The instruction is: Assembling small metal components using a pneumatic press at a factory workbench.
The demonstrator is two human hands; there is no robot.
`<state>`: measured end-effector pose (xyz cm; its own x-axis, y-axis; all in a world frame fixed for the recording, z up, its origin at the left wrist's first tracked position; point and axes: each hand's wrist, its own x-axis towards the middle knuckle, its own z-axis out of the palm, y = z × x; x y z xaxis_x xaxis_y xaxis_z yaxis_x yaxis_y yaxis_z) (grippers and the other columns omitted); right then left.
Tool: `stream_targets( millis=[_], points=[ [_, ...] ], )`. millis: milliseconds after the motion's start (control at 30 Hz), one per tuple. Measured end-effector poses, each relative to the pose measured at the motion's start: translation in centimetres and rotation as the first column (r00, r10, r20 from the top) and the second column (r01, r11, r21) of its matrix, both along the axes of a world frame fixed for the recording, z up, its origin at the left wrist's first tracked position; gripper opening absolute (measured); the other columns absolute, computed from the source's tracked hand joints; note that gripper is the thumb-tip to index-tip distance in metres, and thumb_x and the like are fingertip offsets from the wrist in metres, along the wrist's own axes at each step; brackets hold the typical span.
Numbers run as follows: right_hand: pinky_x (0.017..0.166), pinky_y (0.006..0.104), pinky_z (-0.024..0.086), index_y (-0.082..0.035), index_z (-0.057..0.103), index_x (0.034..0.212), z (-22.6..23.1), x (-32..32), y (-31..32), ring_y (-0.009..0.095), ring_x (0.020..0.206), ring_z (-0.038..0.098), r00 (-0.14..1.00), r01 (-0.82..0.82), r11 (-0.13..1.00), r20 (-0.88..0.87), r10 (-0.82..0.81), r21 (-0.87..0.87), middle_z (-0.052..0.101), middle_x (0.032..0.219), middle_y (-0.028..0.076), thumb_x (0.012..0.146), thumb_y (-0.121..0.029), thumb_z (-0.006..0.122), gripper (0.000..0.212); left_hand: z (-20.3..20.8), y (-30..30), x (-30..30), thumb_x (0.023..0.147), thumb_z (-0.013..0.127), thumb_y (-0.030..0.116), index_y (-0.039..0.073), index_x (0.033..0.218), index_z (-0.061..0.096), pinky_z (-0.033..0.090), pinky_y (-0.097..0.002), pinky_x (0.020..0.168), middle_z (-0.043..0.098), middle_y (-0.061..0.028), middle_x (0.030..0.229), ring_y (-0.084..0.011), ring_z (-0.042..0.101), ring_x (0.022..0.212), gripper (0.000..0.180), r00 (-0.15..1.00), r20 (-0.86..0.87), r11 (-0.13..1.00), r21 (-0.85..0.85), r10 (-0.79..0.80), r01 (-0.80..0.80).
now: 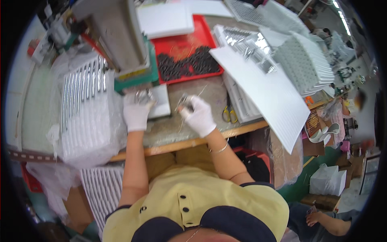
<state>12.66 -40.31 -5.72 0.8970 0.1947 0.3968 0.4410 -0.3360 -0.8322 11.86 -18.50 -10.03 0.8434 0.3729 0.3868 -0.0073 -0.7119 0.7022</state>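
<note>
White gloves cover both hands, with the fingertips bare. At the foot of the bench press (pixel 121 36), my left hand (pixel 136 115) has its fingers closed at a shiny metal piece (pixel 144 97). That piece is beside a white block (pixel 162 103) in front of the press's green base (pixel 135 84). A little to the right, my right hand (pixel 198 117) pinches a small shiny metal part (pixel 184 101) above the grey bench top. Its exact kind is too blurred to tell. Behind the hands, a red tray (pixel 207 34) holds a heap of small black parts (pixel 189 63).
Yellow-handled scissors (pixel 229 115) lie to the right of my right hand. On the left stand bagged rows of chrome strips (pixel 82 92). A white ribbed panel (pixel 262 88) leans over the bench's front edge, with stacked white trays (pixel 304 60) beyond. Another person's hand (pixel 313 218) shows at lower right.
</note>
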Motion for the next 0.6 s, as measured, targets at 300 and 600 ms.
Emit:
stream_targets(
  millis=[300,600],
  points=[
    [0.071,0.0334,0.049,-0.005,0.063,0.09,-1.2,4.0,5.8,0.027,0.076,0.063,0.992,-0.097,0.972,-0.102,0.076,-0.216,0.065,0.08,0.012,0.075,-0.027,0.067,0.027,2.8,-0.4,-2.4,0.082,0.059,0.017,0.0,0.096,0.057,0.043,-0.0258,0.046,0.065,-0.0131,0.079,-0.0164,0.058,0.054,0.022,0.99,-0.09,0.817,-0.56,0.106,-0.138],
    [0.071,0.0289,0.049,-0.003,0.063,0.096,-3.1,4.2,9.5,0.021,0.077,0.065,0.991,-0.127,0.942,-0.078,0.108,-0.31,0.067,0.086,0.013,0.075,-0.026,0.07,0.032,2.8,0.8,-8.5,0.089,0.054,0.017,0.002,0.095,0.052,0.033,-0.0164,0.037,0.062,-0.0061,0.073,-0.004,0.046,0.046,0.017,0.998,0.058,0.477,-0.878,0.005,0.049]
  ],
)
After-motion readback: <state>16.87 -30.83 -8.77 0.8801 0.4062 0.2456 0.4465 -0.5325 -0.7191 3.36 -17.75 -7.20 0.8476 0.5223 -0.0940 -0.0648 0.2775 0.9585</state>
